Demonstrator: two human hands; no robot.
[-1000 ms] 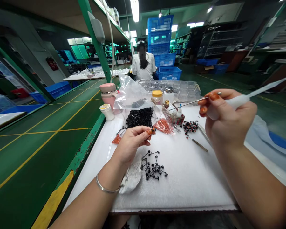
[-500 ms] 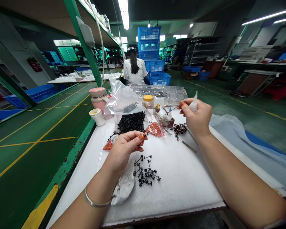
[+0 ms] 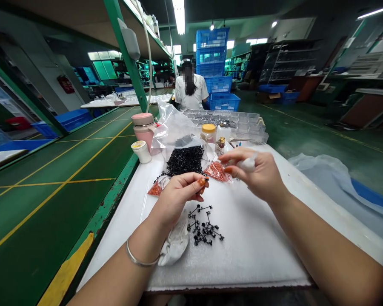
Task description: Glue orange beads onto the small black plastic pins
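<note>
My left hand [image 3: 176, 194] hovers over the white foam mat [image 3: 242, 238], thumb and fingers pinched on a tiny dark piece I can barely make out. My right hand [image 3: 258, 173] is closed around a small white squeeze bottle and reaches down beside a bag of orange beads [image 3: 217, 171]. Just in front of my left hand lies a small pile of black stick parts [image 3: 204, 225]. Behind it sits a heap of black parts [image 3: 185, 160] spilling from a clear plastic bag [image 3: 175, 125].
A white cloth [image 3: 175, 244] lies under my left wrist. A pink tumbler [image 3: 144, 127], a small white jar [image 3: 141, 151], a yellow-lidded jar [image 3: 209, 131] and clear compartment trays [image 3: 239, 119] stand at the back. A green conveyor [image 3: 57, 182] runs along the left. A person sits ahead by blue crates [image 3: 212, 55].
My right hand came down from face height to the mat beside the orange bead bag, still gripping the white bottle. My left hand has stayed pinched in place.
</note>
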